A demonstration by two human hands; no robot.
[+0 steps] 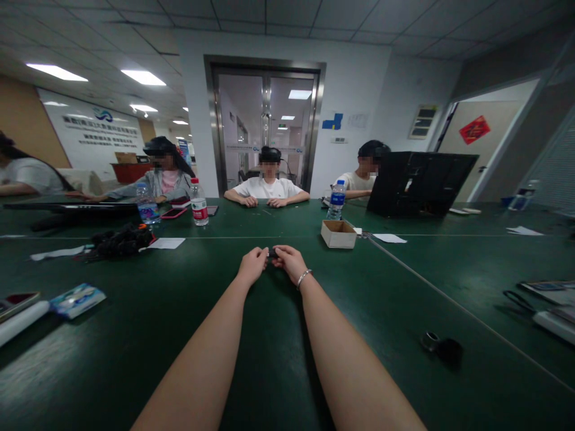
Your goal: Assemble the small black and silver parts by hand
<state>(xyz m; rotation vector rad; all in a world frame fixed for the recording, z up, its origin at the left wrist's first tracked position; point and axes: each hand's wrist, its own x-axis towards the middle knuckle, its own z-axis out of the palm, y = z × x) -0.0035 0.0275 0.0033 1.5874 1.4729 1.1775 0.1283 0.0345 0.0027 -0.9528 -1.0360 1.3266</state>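
Green bench point(179, 287); mid-frame, left hand point(254, 265) and right hand point(290, 262) pinch 1 small dark object point(272, 253), best gripped lightly, steadily

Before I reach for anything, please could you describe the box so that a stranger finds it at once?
On the green table, look beyond the right hand and to its right. There, just in front of a bottle with a blue label, is the box. It is low, pale and open on top, unlike the upright bottle and the flat paper to its right.
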